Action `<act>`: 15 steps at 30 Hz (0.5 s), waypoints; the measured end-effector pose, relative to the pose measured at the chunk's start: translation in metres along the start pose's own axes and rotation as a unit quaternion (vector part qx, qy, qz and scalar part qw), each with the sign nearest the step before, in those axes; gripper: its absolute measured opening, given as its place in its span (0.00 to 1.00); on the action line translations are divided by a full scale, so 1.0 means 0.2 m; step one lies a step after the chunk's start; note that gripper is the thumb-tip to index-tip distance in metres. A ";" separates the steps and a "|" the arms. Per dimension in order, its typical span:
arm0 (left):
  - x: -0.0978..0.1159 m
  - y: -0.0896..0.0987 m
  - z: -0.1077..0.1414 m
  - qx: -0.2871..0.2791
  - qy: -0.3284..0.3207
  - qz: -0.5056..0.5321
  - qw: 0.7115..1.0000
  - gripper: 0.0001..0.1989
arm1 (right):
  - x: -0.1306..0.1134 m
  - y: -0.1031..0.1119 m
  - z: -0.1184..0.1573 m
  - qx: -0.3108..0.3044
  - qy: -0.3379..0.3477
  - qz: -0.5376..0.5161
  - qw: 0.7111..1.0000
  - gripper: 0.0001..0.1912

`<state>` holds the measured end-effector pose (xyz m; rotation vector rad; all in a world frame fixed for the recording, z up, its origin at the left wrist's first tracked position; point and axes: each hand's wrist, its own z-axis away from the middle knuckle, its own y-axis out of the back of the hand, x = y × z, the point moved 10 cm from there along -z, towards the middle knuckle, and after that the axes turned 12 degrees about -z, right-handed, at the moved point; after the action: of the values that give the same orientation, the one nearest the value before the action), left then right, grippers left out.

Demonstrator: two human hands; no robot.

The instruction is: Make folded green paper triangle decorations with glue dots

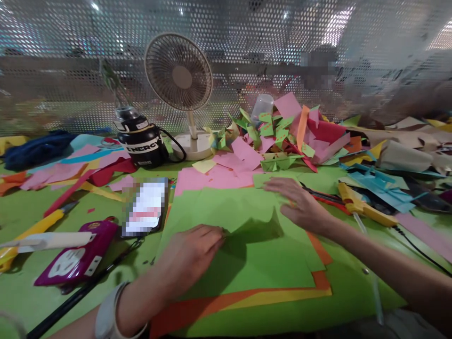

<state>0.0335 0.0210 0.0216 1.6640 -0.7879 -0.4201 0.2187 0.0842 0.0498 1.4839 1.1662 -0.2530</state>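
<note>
A stack of green sheets (212, 268) lies at the centre, over orange sheets (190, 313) and a yellow one (275, 297). My left hand (196, 252) is over the left part of the green paper, its fingers closed in a pinch beside a raised, folded green piece (263, 228); what the fingertips hold is too small to make out. Above the stack's upper right corner is my right hand (296, 202), its fingers apart and holding nothing.
A phone (146, 207), a purple case (77, 254) and a yellow cutter (33, 235) lie left. Behind stand a black bottle (143, 143), a fan (181, 77) and piled paper scraps (247, 153). A yellow glue gun (365, 207) and cable lie right.
</note>
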 end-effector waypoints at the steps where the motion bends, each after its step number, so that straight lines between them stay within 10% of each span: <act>1: -0.02 0.00 0.00 -0.004 0.013 0.028 1.000 0.15 | -0.03 -0.04 0.02 -0.043 0.023 -0.009 0.999 0.26; 4: -0.09 -0.02 0.00 -0.031 0.069 0.092 0.993 0.13 | -0.02 -0.15 0.05 -0.122 -0.004 -0.058 0.991 0.18; 10: -0.20 -0.07 -0.04 -0.077 0.164 0.081 0.980 0.19 | 0.10 -0.11 0.03 -0.037 -0.146 -0.112 0.982 0.16; 15: -0.27 -0.10 -0.09 -0.097 0.192 0.078 0.973 0.17 | -0.04 -0.12 0.04 -0.022 -0.044 0.021 0.999 0.20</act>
<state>0.0120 0.0731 -0.0009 1.4288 -0.5625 -0.0564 0.2000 0.0691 0.0389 1.4432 1.0625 -0.2610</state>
